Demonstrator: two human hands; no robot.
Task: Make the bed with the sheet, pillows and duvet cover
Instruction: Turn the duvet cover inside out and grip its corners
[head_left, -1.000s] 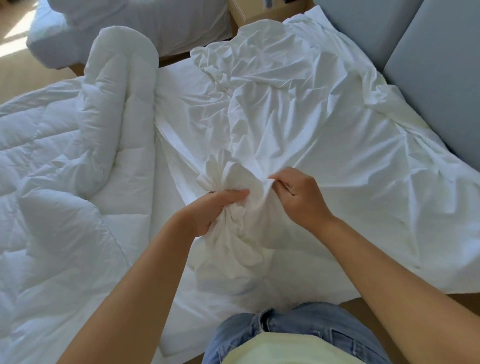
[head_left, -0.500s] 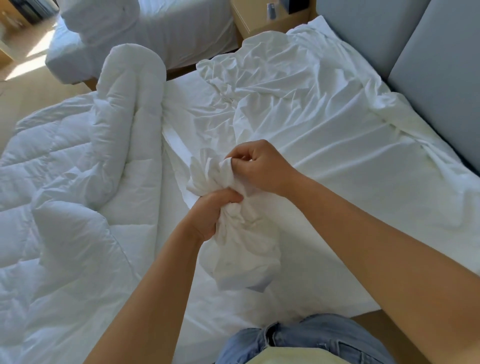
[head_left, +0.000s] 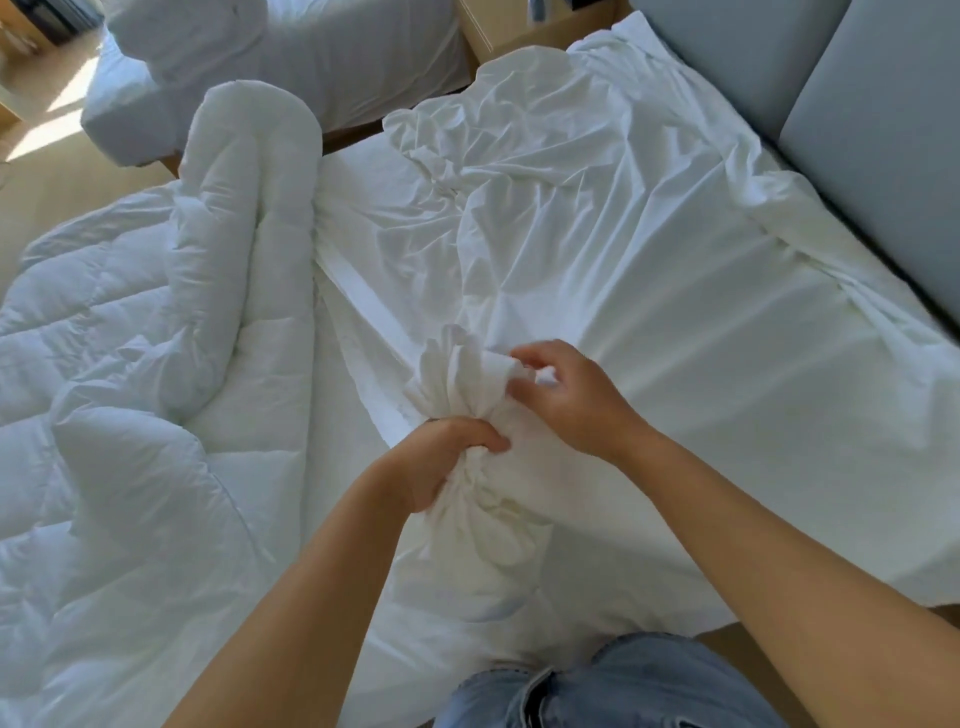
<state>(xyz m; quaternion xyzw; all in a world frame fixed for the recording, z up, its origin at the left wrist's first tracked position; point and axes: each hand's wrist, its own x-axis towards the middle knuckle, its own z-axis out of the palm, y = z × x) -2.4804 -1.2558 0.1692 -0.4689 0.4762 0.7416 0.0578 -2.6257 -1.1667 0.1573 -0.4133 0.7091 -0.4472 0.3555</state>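
Observation:
A crumpled white sheet (head_left: 623, 249) lies spread over the bed toward the grey headboard. My left hand (head_left: 441, 460) grips a gathered bunch of this sheet (head_left: 457, 374) near the bed's front edge, fist closed around the cloth. Just right of the bunch, my right hand (head_left: 566, 400) has curled fingers pinching the top folds. A thick white quilted duvet (head_left: 145, 364) lies heaped on the left part of the bed, one end rolled up. No pillow is plainly visible.
A grey padded headboard (head_left: 857, 114) runs along the right. A second white-covered bed (head_left: 291, 62) stands at the back left, with a wooden nightstand (head_left: 519, 31) between the beds. Sunlit wooden floor (head_left: 47, 171) shows at far left. My jeans are at the bottom edge.
My right hand has shifted from on top of the bunch to its right side, fingers picking at the upper folds. My left hand keeps its grip. The view has tilted slightly.

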